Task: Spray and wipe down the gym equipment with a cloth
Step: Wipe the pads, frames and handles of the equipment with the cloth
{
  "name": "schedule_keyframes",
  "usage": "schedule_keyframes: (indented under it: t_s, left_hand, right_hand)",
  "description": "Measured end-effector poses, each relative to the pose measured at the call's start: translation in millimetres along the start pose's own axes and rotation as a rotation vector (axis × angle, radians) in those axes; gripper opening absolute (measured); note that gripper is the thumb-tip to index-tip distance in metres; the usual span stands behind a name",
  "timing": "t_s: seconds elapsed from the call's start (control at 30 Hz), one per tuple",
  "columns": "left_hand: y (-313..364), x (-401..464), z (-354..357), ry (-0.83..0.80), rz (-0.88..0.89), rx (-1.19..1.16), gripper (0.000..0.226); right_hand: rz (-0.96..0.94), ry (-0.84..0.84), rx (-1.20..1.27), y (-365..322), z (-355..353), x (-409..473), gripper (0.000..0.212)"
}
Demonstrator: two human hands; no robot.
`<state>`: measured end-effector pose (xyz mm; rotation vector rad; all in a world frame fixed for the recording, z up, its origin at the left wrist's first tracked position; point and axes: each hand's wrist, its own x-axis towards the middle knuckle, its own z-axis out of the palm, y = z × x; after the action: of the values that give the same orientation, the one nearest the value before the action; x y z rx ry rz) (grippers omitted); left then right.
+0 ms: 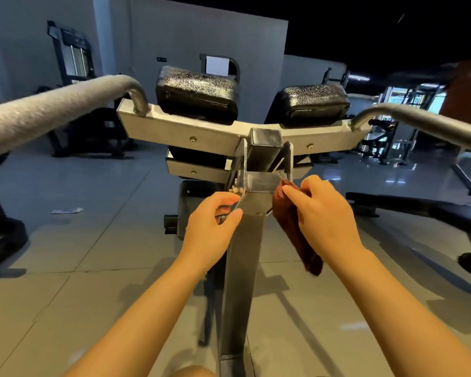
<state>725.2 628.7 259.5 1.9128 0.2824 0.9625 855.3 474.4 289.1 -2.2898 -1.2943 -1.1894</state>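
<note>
Two hands flank the post [245, 254]: the right hand [324, 210] presses the cloth [297, 235] against its right face, while the left hand [212, 221] grips the bracket [238, 194].

The machine's upright post [245, 240] and crossbar [180, 126] are bare grey metal with a dull, brushed sheen, joined by brassy bolts [193, 138], while the two pads [197, 95] above are black vinyl, grained and glossy under the lights. The left handle [52, 104] wears a rough, pale grey foam or textured wrap, the right handle [424, 123] is smooth matt steel tube. The cloth [297, 229] is a dark red-brown terry, soft and nappy, and the floor tiles [98, 227] are smooth grey with a faint shine.
</note>
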Motion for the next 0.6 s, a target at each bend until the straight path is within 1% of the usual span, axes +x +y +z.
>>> schedule_keyframes:
  t_s: [0.07,0.13,0.17,0.27,0.37,0.4,0.47,0.53,0.6]
  left_hand:
    - [6,-2,1,-0.009,0.028,0.003,0.023]
    - [14,-3,0,-0.011,0.056,-0.005,0.023]
    - [18,-3,-2,-0.015,0.067,-0.023,0.022]
    - [34,-4,-13,-0.021,0.112,-0.071,0.026]
    - [50,-8,-33,0.066,0.221,0.01,0.019]
    - [55,-9,-40,0.098,0.24,0.063,0.018]
    - [62,-11,-55,0.108,0.23,0.161,0.021]
    - [66,-12,-69,0.062,0.157,0.22,0.024]
    - [69,-12,-81,0.024,0.101,0.226,0.019]
  right_hand:
    - [0.056,0.055,0.106,-2,-6,-1,0.021]
    - [0.074,0.103,0.235,-8,-11,0,0.027]
    - [0.088,0.088,0.298,-14,-15,1,0.032]
    - [0.118,-0.036,0.498,-37,-26,8,0.045]
    - [0.095,-0.103,0.641,-62,-36,18,0.051]
    - [0.094,-0.117,0.69,-69,-38,21,0.05]
    - [0.074,-0.121,0.758,-79,-40,26,0.039]
    - [0.028,-0.111,0.796,-87,-43,31,0.027]
    - [-0.004,-0.107,0.846,-93,-47,35,0.021]
